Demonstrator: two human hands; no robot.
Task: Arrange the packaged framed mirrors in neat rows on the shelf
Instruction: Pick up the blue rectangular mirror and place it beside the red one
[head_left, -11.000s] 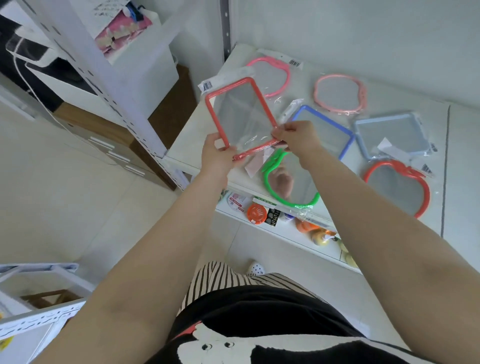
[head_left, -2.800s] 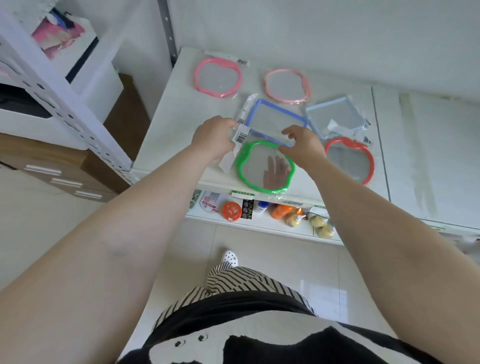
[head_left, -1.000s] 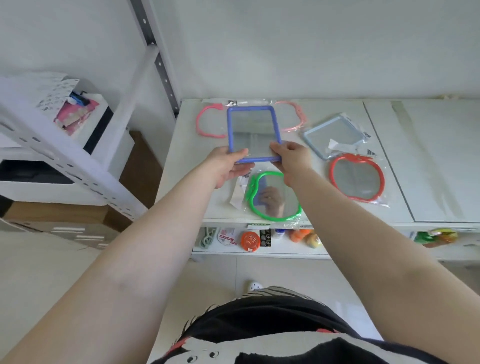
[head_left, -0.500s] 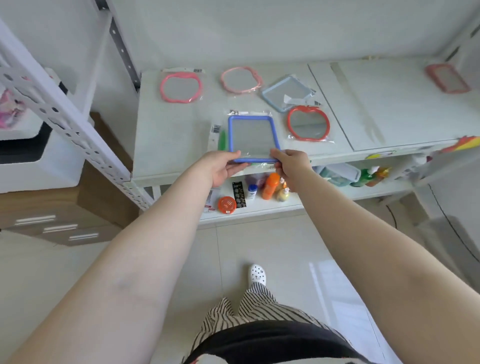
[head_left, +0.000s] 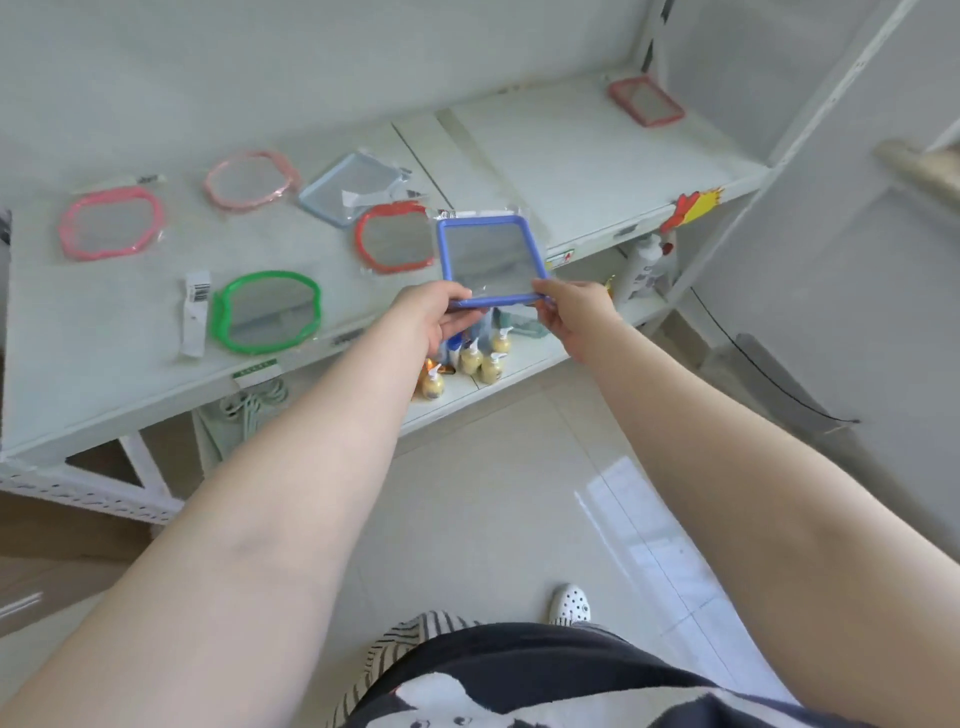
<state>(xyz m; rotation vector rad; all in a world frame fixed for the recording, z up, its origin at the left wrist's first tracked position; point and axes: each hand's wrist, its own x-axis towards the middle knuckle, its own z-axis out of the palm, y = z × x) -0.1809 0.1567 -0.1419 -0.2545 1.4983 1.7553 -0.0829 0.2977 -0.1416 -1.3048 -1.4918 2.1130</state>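
I hold a packaged blue square-framed mirror (head_left: 488, 257) in the air over the front edge of the white shelf (head_left: 571, 156). My left hand (head_left: 434, 314) pinches its near left corner and my right hand (head_left: 569, 304) pinches its near right corner. On the shelf lie a green apple-shaped mirror (head_left: 267, 312), a red apple-shaped one (head_left: 395, 239), a light blue square one (head_left: 353, 187), a pale pink round one (head_left: 252, 179) and a pink one (head_left: 111, 223). A red rectangular mirror (head_left: 645, 100) lies at the shelf's far right.
A barcode label strip (head_left: 196, 312) lies left of the green mirror. The lower shelf holds small yellow pump bottles (head_left: 480, 358) and a white bottle (head_left: 641, 265). A yellow-red price tag (head_left: 693, 205) hangs on the shelf edge. White shelf uprights (head_left: 831, 88) stand at right.
Both hands have carried the blue mirror to the right along the shelf's front, past the red apple-shaped mirror. My view has swung right, showing more of the shelf's right half.
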